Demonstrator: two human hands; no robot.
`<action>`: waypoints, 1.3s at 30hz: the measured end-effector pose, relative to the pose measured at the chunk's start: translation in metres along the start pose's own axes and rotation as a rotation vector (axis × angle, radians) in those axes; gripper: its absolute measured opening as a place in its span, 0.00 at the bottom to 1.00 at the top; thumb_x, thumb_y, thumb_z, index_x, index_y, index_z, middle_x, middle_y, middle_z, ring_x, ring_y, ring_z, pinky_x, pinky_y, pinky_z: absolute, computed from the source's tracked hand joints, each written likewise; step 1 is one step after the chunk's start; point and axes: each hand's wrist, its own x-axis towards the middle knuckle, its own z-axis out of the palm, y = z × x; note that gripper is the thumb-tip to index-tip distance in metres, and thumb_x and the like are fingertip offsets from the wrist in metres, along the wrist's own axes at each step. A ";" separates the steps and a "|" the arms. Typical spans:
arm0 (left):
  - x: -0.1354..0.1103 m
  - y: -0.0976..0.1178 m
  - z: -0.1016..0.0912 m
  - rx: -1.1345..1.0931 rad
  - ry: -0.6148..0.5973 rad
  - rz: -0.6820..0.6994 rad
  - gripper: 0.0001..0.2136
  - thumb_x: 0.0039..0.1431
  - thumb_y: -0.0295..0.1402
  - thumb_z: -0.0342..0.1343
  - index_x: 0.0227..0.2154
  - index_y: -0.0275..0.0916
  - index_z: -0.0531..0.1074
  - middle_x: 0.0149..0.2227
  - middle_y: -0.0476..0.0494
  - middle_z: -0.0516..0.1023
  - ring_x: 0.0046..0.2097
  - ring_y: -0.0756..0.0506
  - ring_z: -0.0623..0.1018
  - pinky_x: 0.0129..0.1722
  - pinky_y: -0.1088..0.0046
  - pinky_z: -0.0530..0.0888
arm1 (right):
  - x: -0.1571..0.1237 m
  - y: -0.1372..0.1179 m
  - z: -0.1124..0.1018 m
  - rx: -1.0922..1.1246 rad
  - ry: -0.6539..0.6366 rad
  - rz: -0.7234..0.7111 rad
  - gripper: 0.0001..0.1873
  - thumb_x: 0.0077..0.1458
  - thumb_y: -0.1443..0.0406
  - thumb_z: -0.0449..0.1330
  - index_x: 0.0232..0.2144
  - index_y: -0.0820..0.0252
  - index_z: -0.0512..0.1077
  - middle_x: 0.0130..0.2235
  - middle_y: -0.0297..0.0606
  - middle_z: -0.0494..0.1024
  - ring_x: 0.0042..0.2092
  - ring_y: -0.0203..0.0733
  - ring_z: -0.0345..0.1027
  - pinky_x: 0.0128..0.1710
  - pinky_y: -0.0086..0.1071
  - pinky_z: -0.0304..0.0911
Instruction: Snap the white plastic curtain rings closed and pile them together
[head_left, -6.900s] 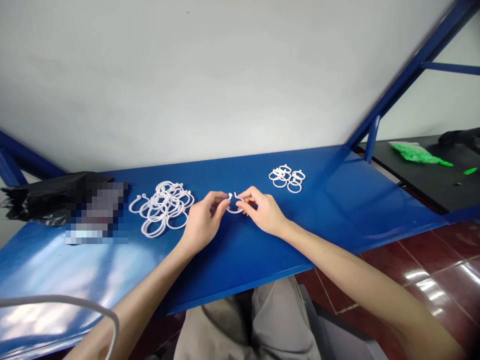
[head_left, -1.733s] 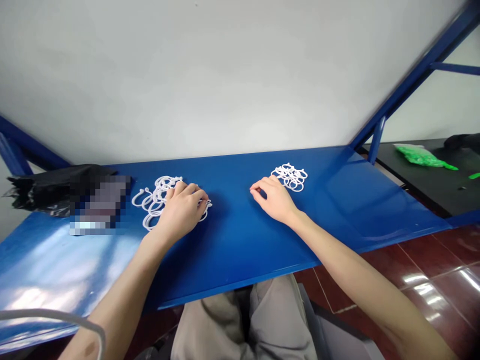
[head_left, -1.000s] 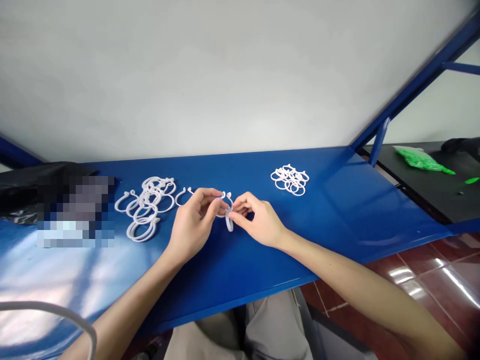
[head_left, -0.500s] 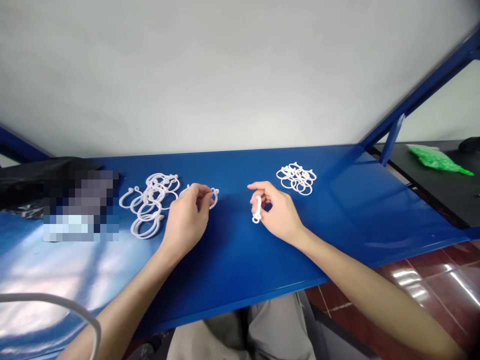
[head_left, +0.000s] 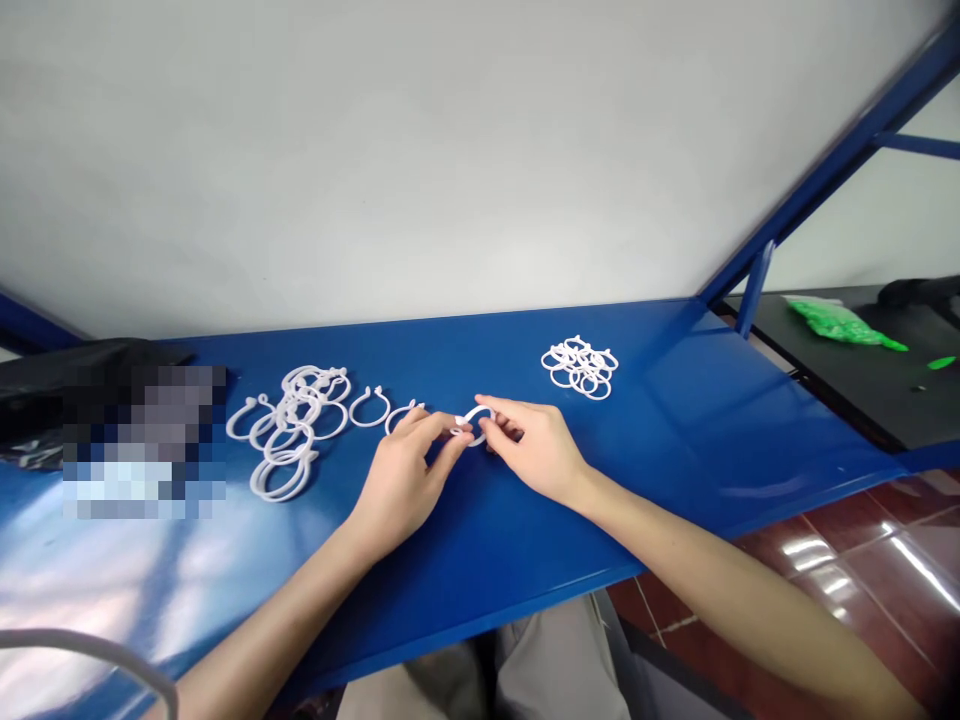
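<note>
Above the middle of the blue table, a white plastic curtain ring (head_left: 477, 409) is held between both hands. My left hand (head_left: 401, 480) pinches its left side with thumb and fingertips, near the knobbed end. My right hand (head_left: 546, 450) grips the right side of the same ring, its thumb near and fingers curled behind. Just behind my left hand lies another ring (head_left: 396, 412), partly hidden by the fingers. A single open ring (head_left: 387, 408) rests left of that one. Farther left is a loose pile of several similar rings (head_left: 289, 425).
A second heap of rings (head_left: 577, 368) lies at the back right of the blue table (head_left: 480, 540). Black plastic (head_left: 97, 375) and a blurred-out patch are at the left. A pale cable (head_left: 97, 645) crosses the lower left. Green bag (head_left: 840, 322) on a dark table at right.
My right hand has moved left with its ring to meet my left hand. My left hand has come right, off the loose rings, and now grips that ring too.
</note>
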 end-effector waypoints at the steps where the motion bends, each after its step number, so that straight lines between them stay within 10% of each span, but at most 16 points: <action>1: 0.001 -0.001 0.000 -0.028 0.003 -0.051 0.13 0.67 0.43 0.52 0.39 0.43 0.79 0.37 0.45 0.83 0.36 0.44 0.79 0.39 0.68 0.76 | 0.000 0.000 0.001 -0.008 0.005 -0.035 0.20 0.65 0.64 0.58 0.58 0.55 0.75 0.38 0.38 0.82 0.33 0.39 0.75 0.37 0.34 0.75; 8: -0.002 -0.008 0.000 -0.257 0.088 -0.240 0.17 0.65 0.46 0.55 0.48 0.43 0.80 0.47 0.44 0.85 0.48 0.42 0.83 0.47 0.67 0.79 | -0.006 -0.005 0.006 -0.078 0.022 -0.332 0.17 0.70 0.66 0.54 0.58 0.52 0.74 0.41 0.37 0.82 0.39 0.37 0.77 0.42 0.31 0.75; 26: -0.006 -0.008 0.001 0.028 0.111 0.085 0.15 0.69 0.37 0.53 0.55 0.43 0.73 0.38 0.50 0.85 0.38 0.47 0.84 0.33 0.76 0.78 | -0.004 -0.002 0.001 -0.076 -0.076 -0.405 0.16 0.71 0.68 0.51 0.52 0.55 0.77 0.42 0.38 0.81 0.39 0.36 0.76 0.41 0.29 0.74; 33: 0.009 -0.037 -0.023 0.531 0.168 0.152 0.16 0.70 0.40 0.50 0.49 0.35 0.75 0.47 0.35 0.81 0.49 0.35 0.77 0.53 0.54 0.73 | 0.036 0.047 -0.076 -0.429 0.377 0.023 0.15 0.66 0.64 0.55 0.46 0.57 0.81 0.42 0.43 0.78 0.38 0.42 0.73 0.43 0.38 0.71; 39: 0.007 -0.060 -0.033 0.793 0.047 0.052 0.16 0.68 0.37 0.47 0.47 0.36 0.78 0.45 0.35 0.80 0.49 0.30 0.73 0.47 0.51 0.71 | 0.045 0.110 -0.134 -0.380 0.534 0.511 0.12 0.56 0.64 0.60 0.40 0.61 0.81 0.38 0.40 0.83 0.39 0.44 0.76 0.47 0.37 0.68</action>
